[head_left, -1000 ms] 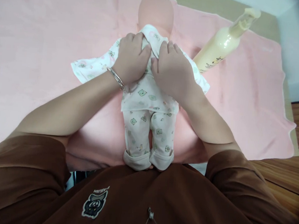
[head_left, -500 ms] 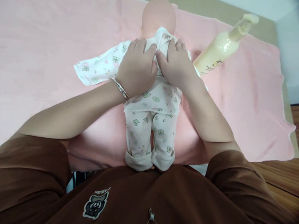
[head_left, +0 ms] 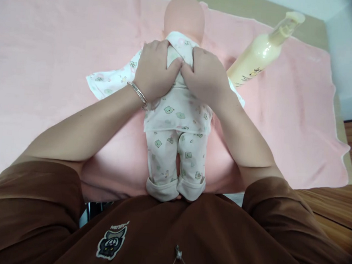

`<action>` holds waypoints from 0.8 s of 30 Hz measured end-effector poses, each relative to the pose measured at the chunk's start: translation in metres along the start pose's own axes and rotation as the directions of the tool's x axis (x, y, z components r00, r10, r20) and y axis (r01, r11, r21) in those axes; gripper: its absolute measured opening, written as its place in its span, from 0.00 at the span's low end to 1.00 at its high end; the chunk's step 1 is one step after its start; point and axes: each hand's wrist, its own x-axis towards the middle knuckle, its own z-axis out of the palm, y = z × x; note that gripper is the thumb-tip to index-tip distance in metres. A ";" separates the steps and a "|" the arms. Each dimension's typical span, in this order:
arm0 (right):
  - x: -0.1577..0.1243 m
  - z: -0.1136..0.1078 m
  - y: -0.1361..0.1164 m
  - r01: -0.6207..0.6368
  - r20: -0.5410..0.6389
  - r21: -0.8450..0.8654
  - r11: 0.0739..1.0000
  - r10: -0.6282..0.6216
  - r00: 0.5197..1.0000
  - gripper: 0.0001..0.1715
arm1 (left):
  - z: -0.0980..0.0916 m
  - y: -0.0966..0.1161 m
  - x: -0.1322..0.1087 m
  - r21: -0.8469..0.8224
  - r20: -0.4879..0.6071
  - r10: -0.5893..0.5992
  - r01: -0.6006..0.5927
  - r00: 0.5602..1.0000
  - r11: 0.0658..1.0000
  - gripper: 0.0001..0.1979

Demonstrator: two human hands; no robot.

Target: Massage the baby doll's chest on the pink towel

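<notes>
Baby doll (head_left: 184, 16), bare vinyl head: position?

— On the pink towel (head_left: 48, 58), long axis running near to far, head at the far end, feet at the near end against the person's brown shirt (head_left: 156, 235).

— Clothing on the item?

— White bear-print top (head_left: 177, 118), one sleeve (head_left: 107, 83) spread to the left; matching trousers (head_left: 174, 160), cuffs turned back.

— Hands?

— Left hand (head_left: 154, 70), metal bangle (head_left: 139, 94) at the wrist, and right hand (head_left: 205, 79) lie together on the top's upper part, one either side of the doll's midline, equally near it, arms coming in from left and right. Gripping or only pressing: cannot tell.

— Other items?

— Cream lotion pump bottle (head_left: 259, 57), lying tilted on the towel, far right of the doll.
</notes>
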 end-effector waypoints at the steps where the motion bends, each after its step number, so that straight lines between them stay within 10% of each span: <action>1: 0.004 0.001 0.005 -0.021 0.009 -0.007 1.000 0.021 1.000 0.24 | -0.001 -0.001 0.000 -0.011 0.018 0.010 -0.010 1.000 1.000 0.14; 24: 0.015 0.015 0.024 -0.099 0.033 0.039 0.994 0.097 0.995 0.24 | -0.019 0.013 -0.013 -0.103 -0.041 -0.117 0.112 0.992 0.988 0.09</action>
